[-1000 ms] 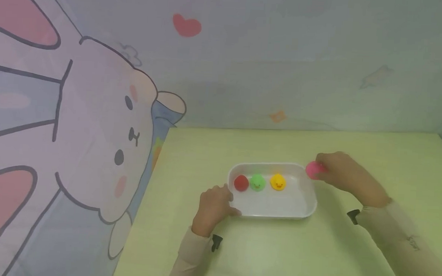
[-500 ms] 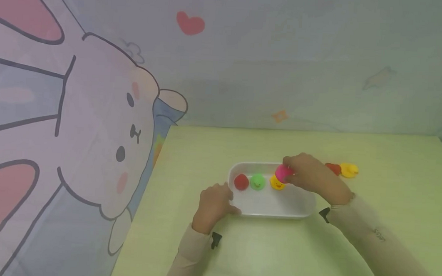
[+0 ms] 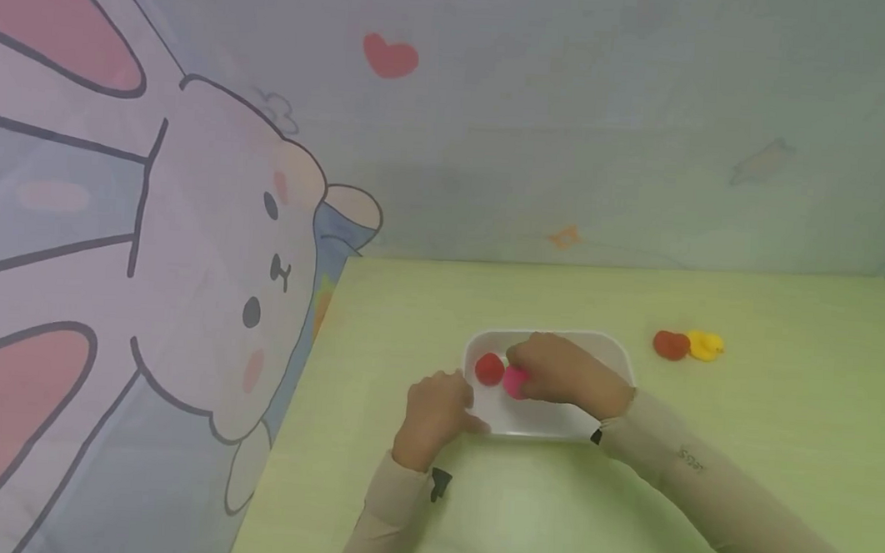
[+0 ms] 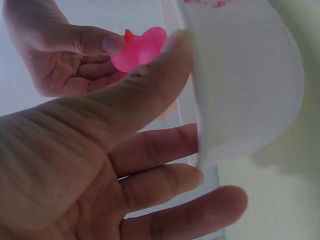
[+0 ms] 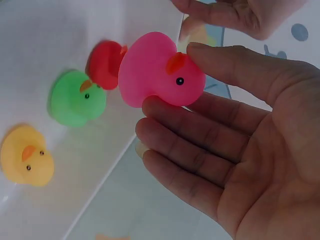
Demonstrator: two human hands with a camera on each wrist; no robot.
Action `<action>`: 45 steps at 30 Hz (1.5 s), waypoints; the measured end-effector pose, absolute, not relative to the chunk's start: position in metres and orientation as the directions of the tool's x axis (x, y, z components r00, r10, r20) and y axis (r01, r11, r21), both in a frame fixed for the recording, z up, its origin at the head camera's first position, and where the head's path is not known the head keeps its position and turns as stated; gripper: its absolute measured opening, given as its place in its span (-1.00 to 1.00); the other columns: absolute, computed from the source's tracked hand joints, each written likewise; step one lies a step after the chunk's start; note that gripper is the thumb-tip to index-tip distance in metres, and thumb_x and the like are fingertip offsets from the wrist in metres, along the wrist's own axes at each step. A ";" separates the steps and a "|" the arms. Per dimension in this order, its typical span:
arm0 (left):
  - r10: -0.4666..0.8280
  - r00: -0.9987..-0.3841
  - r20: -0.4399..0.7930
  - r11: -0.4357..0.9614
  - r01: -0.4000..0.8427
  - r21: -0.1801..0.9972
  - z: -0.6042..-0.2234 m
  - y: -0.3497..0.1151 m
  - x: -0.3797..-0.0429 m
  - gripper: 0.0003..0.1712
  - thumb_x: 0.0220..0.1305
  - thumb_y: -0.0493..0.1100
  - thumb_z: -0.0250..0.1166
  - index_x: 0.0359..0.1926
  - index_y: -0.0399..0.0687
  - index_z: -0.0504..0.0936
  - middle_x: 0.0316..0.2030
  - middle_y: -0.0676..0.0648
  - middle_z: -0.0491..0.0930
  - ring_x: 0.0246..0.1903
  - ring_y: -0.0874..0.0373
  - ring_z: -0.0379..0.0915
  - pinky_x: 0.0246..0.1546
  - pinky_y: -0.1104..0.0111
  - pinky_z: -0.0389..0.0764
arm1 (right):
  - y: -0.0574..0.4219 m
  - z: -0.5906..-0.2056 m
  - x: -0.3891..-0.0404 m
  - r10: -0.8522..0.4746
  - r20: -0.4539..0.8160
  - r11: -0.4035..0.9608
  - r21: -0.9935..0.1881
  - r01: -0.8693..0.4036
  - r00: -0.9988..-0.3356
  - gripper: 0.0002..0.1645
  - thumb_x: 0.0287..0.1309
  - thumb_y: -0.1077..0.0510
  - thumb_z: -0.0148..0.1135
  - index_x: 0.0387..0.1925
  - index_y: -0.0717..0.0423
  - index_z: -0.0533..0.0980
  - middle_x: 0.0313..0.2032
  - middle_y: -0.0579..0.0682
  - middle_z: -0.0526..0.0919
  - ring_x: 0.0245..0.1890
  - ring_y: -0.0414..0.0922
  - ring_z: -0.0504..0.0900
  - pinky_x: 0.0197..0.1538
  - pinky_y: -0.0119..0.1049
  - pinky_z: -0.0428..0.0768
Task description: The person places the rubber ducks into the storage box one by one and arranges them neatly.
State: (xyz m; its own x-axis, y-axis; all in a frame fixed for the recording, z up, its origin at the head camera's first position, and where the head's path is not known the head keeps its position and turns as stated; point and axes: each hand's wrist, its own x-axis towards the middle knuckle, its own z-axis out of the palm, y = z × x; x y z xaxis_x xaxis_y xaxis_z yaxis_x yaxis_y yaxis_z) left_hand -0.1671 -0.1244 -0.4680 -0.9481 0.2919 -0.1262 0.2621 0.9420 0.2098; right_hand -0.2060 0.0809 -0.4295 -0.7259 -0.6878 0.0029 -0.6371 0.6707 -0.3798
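Note:
My right hand (image 3: 561,370) pinches a pink rubber duck (image 5: 150,70) between thumb and fingers, over the left half of a white tray (image 3: 525,421). A red rubber duck (image 3: 489,369) sits in the tray's left end, just left of the pink one. In the right wrist view, a green rubber duck (image 5: 77,97) and a yellow rubber duck (image 5: 27,155) stand in line with it; my right hand covers both in the head view. With thumb and fingers, my left hand (image 3: 435,414) holds the tray's left end at its rim (image 4: 196,105).
Right of the tray, a red rubber duck (image 3: 671,345) and a yellow rubber duck (image 3: 706,345) stand side by side on the pale green table (image 3: 550,516). Behind the table hangs a pale printed backdrop (image 3: 541,123), with a large cartoon rabbit (image 3: 218,256) at left.
My right hand has carried the pink duck leftward from the tray's right end to beside the red one. The two ducks on the table came into view. My left hand stays at the tray.

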 end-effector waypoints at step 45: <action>0.296 -0.952 -0.077 0.925 0.266 0.270 -0.471 -0.127 -0.166 -0.51 -0.08 0.12 0.62 -0.52 0.02 0.48 -0.65 0.10 0.27 -0.60 0.19 0.12 -0.64 0.32 0.27 | 0.025 -0.477 -0.208 -0.692 -0.153 0.705 -0.356 -0.614 -0.706 -0.70 0.06 0.31 0.37 -0.61 0.06 0.42 -0.66 -0.15 0.29 -0.58 -0.16 0.29 -0.42 -0.32 0.34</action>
